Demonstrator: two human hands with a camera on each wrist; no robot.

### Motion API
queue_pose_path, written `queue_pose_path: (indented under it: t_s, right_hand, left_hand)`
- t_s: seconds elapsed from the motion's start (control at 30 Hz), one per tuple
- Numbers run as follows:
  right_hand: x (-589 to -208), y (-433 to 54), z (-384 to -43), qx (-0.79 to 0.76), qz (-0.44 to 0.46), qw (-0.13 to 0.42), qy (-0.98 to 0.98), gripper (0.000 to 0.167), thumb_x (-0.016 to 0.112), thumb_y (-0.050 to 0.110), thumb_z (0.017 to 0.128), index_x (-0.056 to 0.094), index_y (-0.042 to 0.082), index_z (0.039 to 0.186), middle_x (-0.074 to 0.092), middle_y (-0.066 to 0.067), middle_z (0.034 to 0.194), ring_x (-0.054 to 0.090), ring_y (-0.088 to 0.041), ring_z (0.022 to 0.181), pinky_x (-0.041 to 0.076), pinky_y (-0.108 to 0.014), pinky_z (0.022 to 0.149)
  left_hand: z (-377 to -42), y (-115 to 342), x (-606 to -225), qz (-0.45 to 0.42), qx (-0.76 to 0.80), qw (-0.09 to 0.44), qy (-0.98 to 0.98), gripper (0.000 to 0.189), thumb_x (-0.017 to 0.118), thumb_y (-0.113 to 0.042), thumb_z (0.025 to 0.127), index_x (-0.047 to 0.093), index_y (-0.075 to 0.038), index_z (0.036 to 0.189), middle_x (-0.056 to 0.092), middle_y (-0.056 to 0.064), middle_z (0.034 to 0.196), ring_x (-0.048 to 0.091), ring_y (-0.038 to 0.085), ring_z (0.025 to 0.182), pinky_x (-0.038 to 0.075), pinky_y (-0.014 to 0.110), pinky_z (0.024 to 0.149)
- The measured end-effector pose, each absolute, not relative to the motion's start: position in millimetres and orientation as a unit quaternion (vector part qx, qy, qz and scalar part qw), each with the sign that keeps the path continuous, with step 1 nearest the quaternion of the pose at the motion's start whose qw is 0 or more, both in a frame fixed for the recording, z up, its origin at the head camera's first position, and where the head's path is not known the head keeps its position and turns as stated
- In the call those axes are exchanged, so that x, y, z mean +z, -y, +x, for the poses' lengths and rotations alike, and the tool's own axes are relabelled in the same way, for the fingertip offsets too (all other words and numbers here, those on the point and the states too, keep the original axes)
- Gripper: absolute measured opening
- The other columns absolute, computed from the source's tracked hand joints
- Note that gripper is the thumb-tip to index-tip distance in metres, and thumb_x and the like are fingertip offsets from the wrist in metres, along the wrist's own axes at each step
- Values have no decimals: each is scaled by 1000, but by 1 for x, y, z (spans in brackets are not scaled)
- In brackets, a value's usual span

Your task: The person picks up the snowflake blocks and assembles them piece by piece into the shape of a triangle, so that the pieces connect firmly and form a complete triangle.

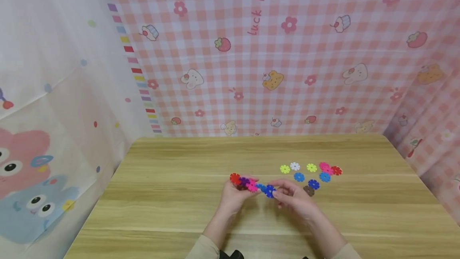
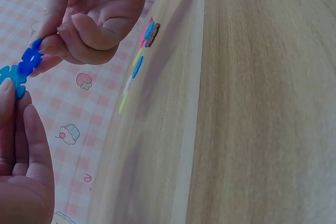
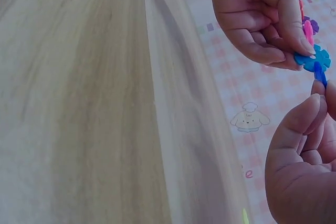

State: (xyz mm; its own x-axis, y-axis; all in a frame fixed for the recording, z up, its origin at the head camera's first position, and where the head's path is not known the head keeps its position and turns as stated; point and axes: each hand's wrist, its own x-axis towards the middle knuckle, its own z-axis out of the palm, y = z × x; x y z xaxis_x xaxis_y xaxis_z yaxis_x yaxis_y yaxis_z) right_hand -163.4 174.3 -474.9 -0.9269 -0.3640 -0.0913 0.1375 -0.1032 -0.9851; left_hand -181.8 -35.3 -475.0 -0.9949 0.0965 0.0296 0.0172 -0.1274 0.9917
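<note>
Above the table, a chain of notched plastic snowflake discs runs between both hands. From left to right it has a red disc [image 1: 235, 178], a purple disc [image 1: 244, 181], a pink disc [image 1: 252, 186], a light blue disc [image 3: 317, 60] and a dark blue disc [image 1: 270, 191]. My left hand [image 1: 234, 200] pinches the light blue disc between thumb and fingers. With thumb and fingertips my right hand [image 1: 296, 202] pinches the dark blue disc at the chain's right end. The two blue discs meet edge to edge, crosswise; how deep their slots sit is unclear.
Loose discs lie on the wooden table [image 1: 161, 195] beyond my right hand: yellow [image 1: 285, 169], white [image 1: 295, 166], blue [image 1: 299, 177], dark blue [image 1: 314, 184], brown [image 1: 308, 190], red [image 1: 336, 170] and several others. Some pink and red ones overlap. A checked curtain [image 1: 233, 67] hangs behind.
</note>
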Motion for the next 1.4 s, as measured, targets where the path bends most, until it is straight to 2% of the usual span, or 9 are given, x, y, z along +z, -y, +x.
queue_pose_path:
  t_s: [0.1,0.43,0.73,1.07,1.2,1.3,1.4]
  right_hand:
    - [-476,-174,-164,-754,-97,182,-623,23,63,3,93,66,15,112,64,2,86,58,-10,74,50,-20,67]
    - [-478,-171,-164,-794,-136,224,-549,23,58,-1,94,67,16,107,65,5,88,56,-5,71,48,-17,65]
    - [-480,-167,-161,-810,-120,240,-521,24,58,-3,94,69,14,105,67,3,90,56,-6,70,49,-18,65]
    - [-473,-166,-160,-819,-120,242,-507,23,55,-3,95,66,14,106,68,3,89,58,-5,71,50,-16,67]
    - [-469,-169,-162,-790,-121,244,-549,15,56,1,97,64,13,103,66,3,88,59,-6,74,51,-17,69]
    - [-467,-170,-165,-759,-113,245,-592,8,60,5,96,63,11,100,65,2,87,58,-7,75,51,-19,71]
    - [-467,-170,-167,-739,-110,246,-618,6,63,6,94,63,9,99,66,1,87,58,-9,75,51,-19,69]
  left_hand:
    - [-182,35,-474,43,756,33,-653,34,80,13,69,70,9,101,73,12,98,66,14,81,55,24,76]
    - [-181,37,-470,54,752,46,-656,34,77,18,66,68,11,98,70,14,89,63,13,74,55,23,70]
    - [-180,41,-468,75,736,55,-671,32,77,18,66,66,11,96,68,4,83,62,12,70,56,22,65]
    - [-180,40,-467,85,732,52,-674,32,78,16,66,68,9,96,70,6,86,64,13,74,58,26,69]
    - [-183,45,-464,110,725,72,-676,31,79,13,69,69,9,98,71,11,88,65,15,74,58,28,70]
    - [-186,48,-465,125,718,91,-679,34,80,12,71,70,7,103,71,20,94,66,15,75,58,27,70]
    - [-188,51,-467,130,710,97,-685,40,79,10,74,69,6,112,71,20,95,67,14,77,57,26,72]
